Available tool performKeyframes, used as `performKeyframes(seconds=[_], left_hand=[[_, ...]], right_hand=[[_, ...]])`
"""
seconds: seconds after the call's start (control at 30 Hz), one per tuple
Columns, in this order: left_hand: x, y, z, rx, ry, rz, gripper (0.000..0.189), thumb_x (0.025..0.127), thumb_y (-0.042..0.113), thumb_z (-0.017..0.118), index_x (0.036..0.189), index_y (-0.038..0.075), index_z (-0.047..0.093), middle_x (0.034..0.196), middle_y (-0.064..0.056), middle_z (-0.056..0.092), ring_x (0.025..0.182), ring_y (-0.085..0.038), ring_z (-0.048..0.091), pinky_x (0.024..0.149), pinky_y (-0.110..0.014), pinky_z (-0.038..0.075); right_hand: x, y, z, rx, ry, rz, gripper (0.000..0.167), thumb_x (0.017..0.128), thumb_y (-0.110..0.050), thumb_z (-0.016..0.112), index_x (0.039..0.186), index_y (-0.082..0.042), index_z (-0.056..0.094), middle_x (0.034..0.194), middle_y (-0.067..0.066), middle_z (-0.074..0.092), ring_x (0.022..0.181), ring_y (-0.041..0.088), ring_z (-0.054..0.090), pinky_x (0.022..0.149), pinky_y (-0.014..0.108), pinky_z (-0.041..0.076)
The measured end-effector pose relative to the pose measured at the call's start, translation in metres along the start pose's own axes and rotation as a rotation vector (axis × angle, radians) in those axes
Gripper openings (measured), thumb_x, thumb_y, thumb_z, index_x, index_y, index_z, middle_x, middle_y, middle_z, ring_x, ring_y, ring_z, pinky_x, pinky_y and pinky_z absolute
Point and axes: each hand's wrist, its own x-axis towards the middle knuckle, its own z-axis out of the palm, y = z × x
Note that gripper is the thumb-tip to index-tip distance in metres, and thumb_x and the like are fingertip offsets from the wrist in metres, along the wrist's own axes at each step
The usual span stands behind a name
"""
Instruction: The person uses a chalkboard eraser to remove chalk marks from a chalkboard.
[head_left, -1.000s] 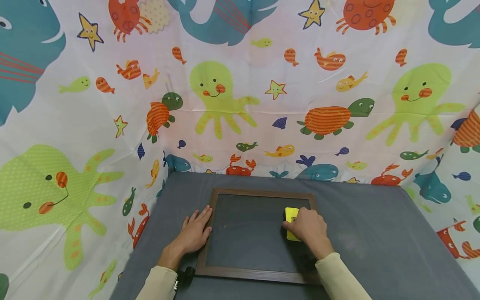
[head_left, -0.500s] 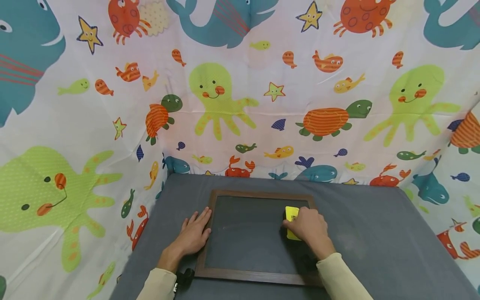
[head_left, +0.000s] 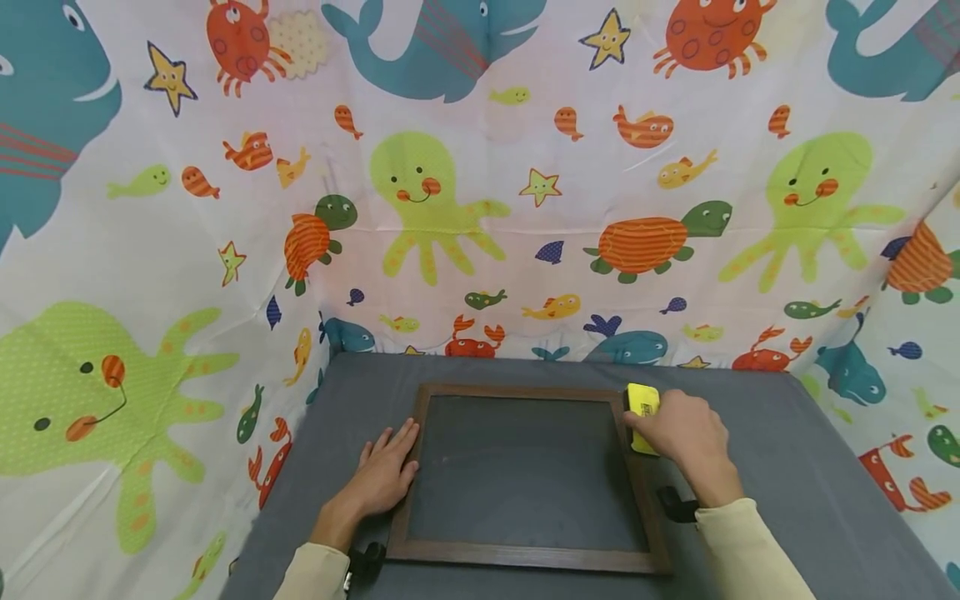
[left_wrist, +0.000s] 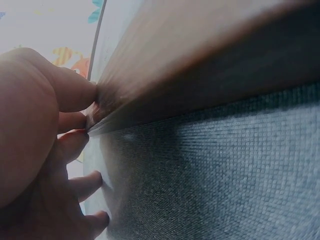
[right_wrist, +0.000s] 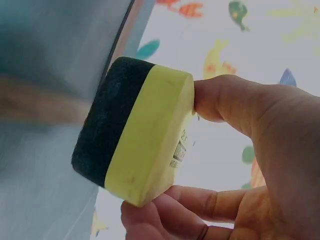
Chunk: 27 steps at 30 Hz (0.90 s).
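Observation:
A chalkboard (head_left: 525,475) with a brown wooden frame lies flat on the grey table. My right hand (head_left: 686,437) pinches a yellow board eraser (head_left: 643,408) over the frame's right side. In the right wrist view, the thumb (right_wrist: 225,97) and fingers grip the yellow body of the eraser, and its black felt (right_wrist: 112,115) faces the table. My left hand (head_left: 378,475) rests at the frame's left side, fingers extended. The left wrist view shows its thumb and fingertips right at the edge of the wooden frame (left_wrist: 165,55).
Grey cloth covers the table (head_left: 765,467), which reaches past the board on both sides. Behind and beside it hangs a white curtain (head_left: 480,192) printed with sea animals. A black wrist device (head_left: 677,504) shows at the right wrist.
My right hand has moved rightward with the eraser, from over the board's dark surface to the right frame side. My left hand stays at the left side. The head view has shifted slightly.

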Motion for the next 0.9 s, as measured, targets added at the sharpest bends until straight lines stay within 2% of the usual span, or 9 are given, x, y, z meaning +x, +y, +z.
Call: performKeyframes(seconds=[0.2, 0.43, 0.63, 0.9], left_hand=[[-0.003, -0.002, 0.002, -0.007, -0.002, -0.011, 0.067, 0.113, 0.018, 0.06, 0.173, 0.007, 0.033, 0.182, -0.011, 0.026, 0.166, -0.051, 0.023, 0.127, -0.081, 0.012], [-0.003, -0.002, 0.001, -0.034, 0.018, 0.012, 0.067, 0.111, 0.016, 0.061, 0.172, 0.005, 0.034, 0.181, -0.016, 0.028, 0.164, -0.055, 0.024, 0.125, -0.084, 0.012], [-0.003, -0.001, 0.001, -0.017, 0.0, -0.005, 0.067, 0.113, 0.018, 0.059, 0.173, 0.007, 0.032, 0.182, -0.012, 0.025, 0.166, -0.053, 0.022, 0.127, -0.082, 0.011], [-0.001, -0.002, 0.004, -0.002, 0.004, -0.012, 0.067, 0.113, 0.02, 0.06, 0.174, 0.008, 0.032, 0.183, -0.009, 0.025, 0.166, -0.05, 0.023, 0.128, -0.081, 0.013]], right_hand=[[0.0, 0.039, 0.004, -0.019, -0.065, 0.072, 0.081, 0.093, -0.061, 0.075, 0.119, 0.015, 0.059, 0.09, 0.025, 0.062, 0.079, 0.038, 0.061, 0.061, 0.045, 0.054], [0.0, 0.071, 0.02, -0.043, -0.159, 0.135, 0.087, 0.092, -0.06, 0.076, 0.124, 0.019, 0.056, 0.093, 0.027, 0.06, 0.082, 0.041, 0.059, 0.066, 0.047, 0.053], [0.0, 0.089, 0.036, -0.06, -0.241, 0.174, 0.093, 0.092, -0.062, 0.078, 0.126, 0.021, 0.054, 0.096, 0.028, 0.06, 0.086, 0.043, 0.058, 0.072, 0.049, 0.054], [0.003, 0.097, 0.045, -0.063, -0.25, 0.186, 0.1, 0.088, -0.066, 0.081, 0.128, 0.021, 0.054, 0.095, 0.028, 0.06, 0.083, 0.041, 0.059, 0.069, 0.047, 0.054]])
